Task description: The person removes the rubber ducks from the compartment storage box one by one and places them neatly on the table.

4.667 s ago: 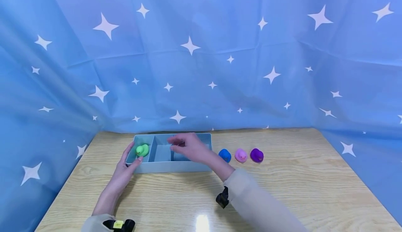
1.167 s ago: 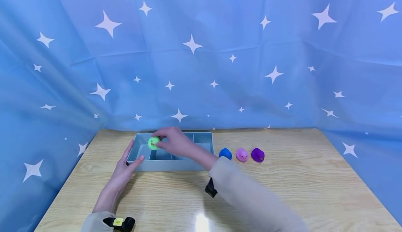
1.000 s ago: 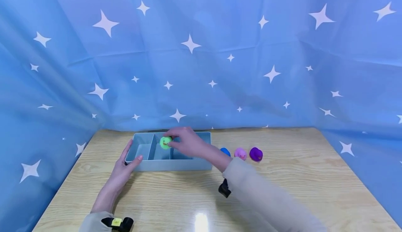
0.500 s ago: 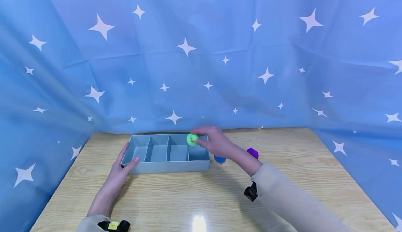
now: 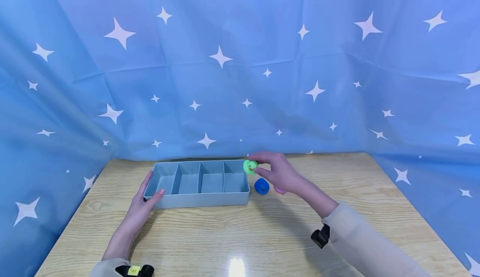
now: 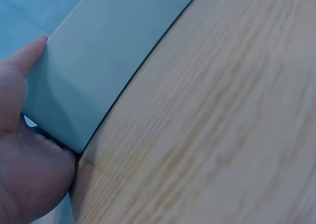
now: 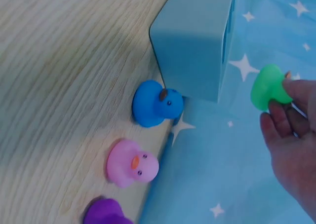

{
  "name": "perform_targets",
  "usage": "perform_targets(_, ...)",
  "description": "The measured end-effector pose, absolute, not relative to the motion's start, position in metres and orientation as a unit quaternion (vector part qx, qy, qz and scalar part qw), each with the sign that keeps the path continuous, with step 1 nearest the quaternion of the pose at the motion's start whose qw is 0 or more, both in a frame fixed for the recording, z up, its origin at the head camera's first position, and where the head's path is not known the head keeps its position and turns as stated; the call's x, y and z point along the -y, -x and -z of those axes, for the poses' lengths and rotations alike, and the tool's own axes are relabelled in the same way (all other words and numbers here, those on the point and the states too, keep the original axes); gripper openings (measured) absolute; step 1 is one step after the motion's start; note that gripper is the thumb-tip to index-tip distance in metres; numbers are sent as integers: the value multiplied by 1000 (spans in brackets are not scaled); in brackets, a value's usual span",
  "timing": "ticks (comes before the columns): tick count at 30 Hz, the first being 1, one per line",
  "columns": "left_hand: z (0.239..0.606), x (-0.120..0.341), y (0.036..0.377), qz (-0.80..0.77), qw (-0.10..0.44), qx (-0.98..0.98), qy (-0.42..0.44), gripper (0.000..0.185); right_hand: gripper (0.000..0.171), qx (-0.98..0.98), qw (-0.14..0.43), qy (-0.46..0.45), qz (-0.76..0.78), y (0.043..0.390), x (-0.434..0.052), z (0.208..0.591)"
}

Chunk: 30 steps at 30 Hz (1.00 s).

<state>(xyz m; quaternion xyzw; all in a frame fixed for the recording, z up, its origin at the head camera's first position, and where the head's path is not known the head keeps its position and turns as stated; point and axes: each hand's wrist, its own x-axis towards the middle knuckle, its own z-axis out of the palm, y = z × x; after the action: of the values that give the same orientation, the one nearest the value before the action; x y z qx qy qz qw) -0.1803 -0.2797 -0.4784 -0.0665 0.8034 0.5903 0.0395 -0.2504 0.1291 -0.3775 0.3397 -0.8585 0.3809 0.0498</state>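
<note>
A green rubber duck [image 5: 250, 167] is pinched between the thumb and fingers of my right hand [image 5: 279, 172], raised at the right end of a blue-grey divided box [image 5: 202, 200]. The right wrist view shows that hand [image 7: 296, 130] holding the duck [image 7: 269, 88] clear of the tabletop. My left hand [image 5: 140, 206] grips the box's left end, thumb at the front rim and fingers along the end wall. In the left wrist view, its thumb [image 6: 29, 56] lies against the box wall [image 6: 98, 56]. Nothing lies in the visible compartments.
Right of the box sits a blue rubber duck [image 5: 261, 186]. Beside it a pink duck [image 7: 129, 163] is mostly hidden by my right hand in the head view. A purple duck [image 7: 106, 213] follows in the row. Behind the wooden table [image 5: 210, 243] hangs a starry blue cloth [image 5: 240, 81].
My right hand took the green duck out of the box's leftmost compartment and carried it rightward over the box to its right end. My left hand stays at the left end.
</note>
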Motion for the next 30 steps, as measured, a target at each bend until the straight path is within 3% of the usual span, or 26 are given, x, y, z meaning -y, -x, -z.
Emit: perform_targets(30, 480, 280, 180, -590, 33, -806, 46, 90, 36, 886, 74, -276, -364, 241, -196, 385)
